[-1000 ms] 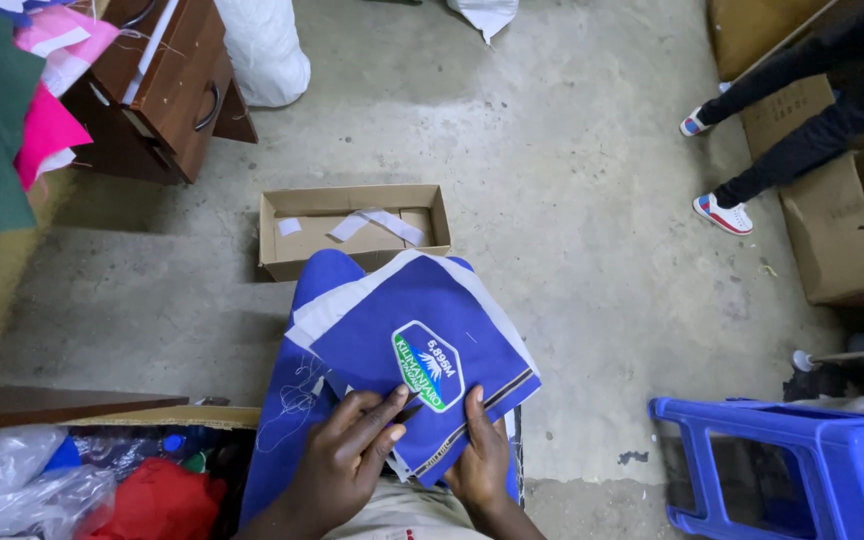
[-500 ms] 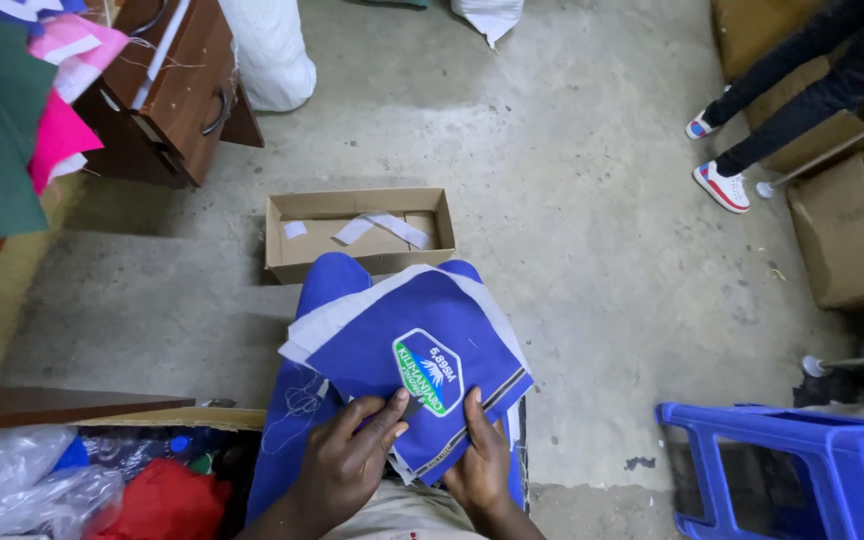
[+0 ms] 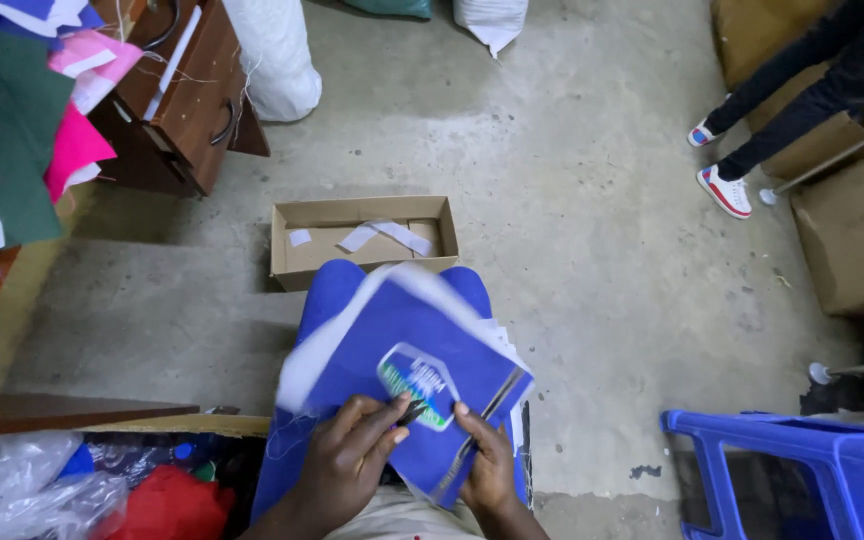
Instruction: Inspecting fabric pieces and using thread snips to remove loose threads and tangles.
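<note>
Right now: left hand pinches small dark snips at green-white logo on blue fabric bag piece across lap; right hand grips its lower edge. Trimming looks underway. White scraps lie in open cardboard box ahead.

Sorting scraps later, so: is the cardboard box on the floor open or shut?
Open: the cardboard box has no lid, and white strips lie visible inside.

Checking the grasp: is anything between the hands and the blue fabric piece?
Nothing visible: the left hand and right hand both rest directly on the blue white-edged fabric piece, the left pinching a small dark tool.
</note>
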